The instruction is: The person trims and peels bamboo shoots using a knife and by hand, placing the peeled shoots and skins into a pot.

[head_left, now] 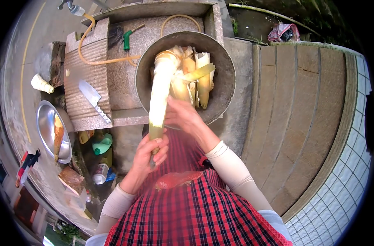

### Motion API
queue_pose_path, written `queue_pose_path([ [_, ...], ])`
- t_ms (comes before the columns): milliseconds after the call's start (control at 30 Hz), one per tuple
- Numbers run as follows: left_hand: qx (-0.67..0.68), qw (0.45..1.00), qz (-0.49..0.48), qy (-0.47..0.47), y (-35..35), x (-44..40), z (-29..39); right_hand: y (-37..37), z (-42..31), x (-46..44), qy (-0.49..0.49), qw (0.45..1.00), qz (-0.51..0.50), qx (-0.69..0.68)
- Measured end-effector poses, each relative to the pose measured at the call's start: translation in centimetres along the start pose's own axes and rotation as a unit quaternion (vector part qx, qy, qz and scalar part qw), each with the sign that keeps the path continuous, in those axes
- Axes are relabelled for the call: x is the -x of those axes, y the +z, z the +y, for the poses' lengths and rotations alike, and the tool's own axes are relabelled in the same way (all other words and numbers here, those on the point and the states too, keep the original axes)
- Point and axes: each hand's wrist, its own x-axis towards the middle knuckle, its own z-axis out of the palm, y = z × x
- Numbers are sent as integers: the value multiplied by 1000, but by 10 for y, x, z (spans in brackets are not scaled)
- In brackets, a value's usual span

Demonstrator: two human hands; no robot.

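Observation:
A long, pale, partly peeled bamboo shoot slants over a deep round metal bucket, its thick end toward the far side. My left hand is wrapped round the narrow greenish end, close to my apron. Farther up, my right hand rests against the side of the shoot with its fingers bent; part of them is hidden behind it. Inside the bucket lie several stripped yellow-green husks, some upright and one lying across the others.
A cleaver lies on a ridged washboard slab at left. Beyond are a tap, an orange hose and a green spray nozzle. A steel basin holds another shoot. Stone steps are at right.

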Motion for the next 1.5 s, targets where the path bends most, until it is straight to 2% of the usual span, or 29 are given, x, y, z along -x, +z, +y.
queue_pose_path([
  [100,-2,1000,6,-17,0,-1,-2,-2,10,-12,-51,999,-18,-8],
  [400,-14,1000,9,-4,0,-2,-8,2,6,-3,-41,999,27,1],
  [500,-29,1000,12,-1,1,-1,-7,-5,2,2,-157,967,155,125],
  [600,-51,998,29,4,1,1,-8,-24,-8,14,-155,982,89,56],
  [733,-58,997,48,22,-4,1,-15,-29,-19,25,-102,987,-87,-85],
  [833,-71,995,65,36,-10,4,-18,-24,-24,30,-103,975,-179,-86],
  [933,-130,987,75,52,-15,10,-20,-13,-25,43,-101,968,-212,-90],
  [1167,-184,978,64,74,-19,24,-16,15,-32,62,-110,913,-381,-90],
  [1267,-195,975,66,79,-23,26,-18,21,-32,63,-95,924,-367,-54],
  [1300,-200,974,73,84,-25,29,-18,28,-38,68,-96,938,-334,-8],
  [1400,-314,929,98,171,-33,33,-6,58,-46,63,-96,931,-343,86],
  [1500,-343,914,136,169,-59,37,19,116,-52,48,-90,893,-243,367],
])
